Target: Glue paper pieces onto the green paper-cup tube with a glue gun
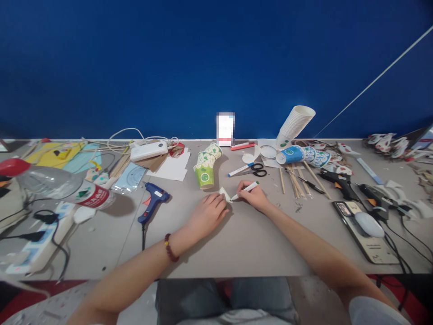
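My right hand is closed around a white marker with a green end, and its tip is at a small white piece of paper. Fingers outstretched, my left hand lies flat on the table with its fingertips at that paper's edge. Just beyond the hands lie a stack of green patterned paper cups, a blue-and-white marker and black-handled scissors.
A blue glue gun rests left of my left hand. Farther left are a plastic bottle and a power strip. To the right are blue cups, wooden sticks, more glue guns and a phone.
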Available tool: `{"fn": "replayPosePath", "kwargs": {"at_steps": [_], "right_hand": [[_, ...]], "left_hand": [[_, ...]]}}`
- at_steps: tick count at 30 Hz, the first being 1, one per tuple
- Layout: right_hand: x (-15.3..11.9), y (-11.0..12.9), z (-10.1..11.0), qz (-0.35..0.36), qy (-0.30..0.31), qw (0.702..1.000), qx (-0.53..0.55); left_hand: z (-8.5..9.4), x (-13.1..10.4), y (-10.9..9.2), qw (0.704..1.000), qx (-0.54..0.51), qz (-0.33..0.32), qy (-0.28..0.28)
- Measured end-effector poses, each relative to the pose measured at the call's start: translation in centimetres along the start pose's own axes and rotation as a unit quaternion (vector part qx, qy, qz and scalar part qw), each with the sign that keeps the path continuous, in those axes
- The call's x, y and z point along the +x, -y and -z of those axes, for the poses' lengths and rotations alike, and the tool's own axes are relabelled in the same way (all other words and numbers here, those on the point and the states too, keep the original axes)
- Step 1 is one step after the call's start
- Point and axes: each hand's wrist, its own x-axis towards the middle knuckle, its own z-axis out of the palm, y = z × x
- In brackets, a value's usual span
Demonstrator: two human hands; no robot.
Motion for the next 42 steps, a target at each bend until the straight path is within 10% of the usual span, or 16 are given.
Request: {"fn": "replayPosePath", "kwargs": {"at_steps": [42], "right_hand": [[0.0, -0.21, -0.03, 0.001, -0.023, 1.0, -0.01]], "left_hand": [[0.15, 0.0, -0.02, 1.0, -0.019, 0.008, 0.012]]}}
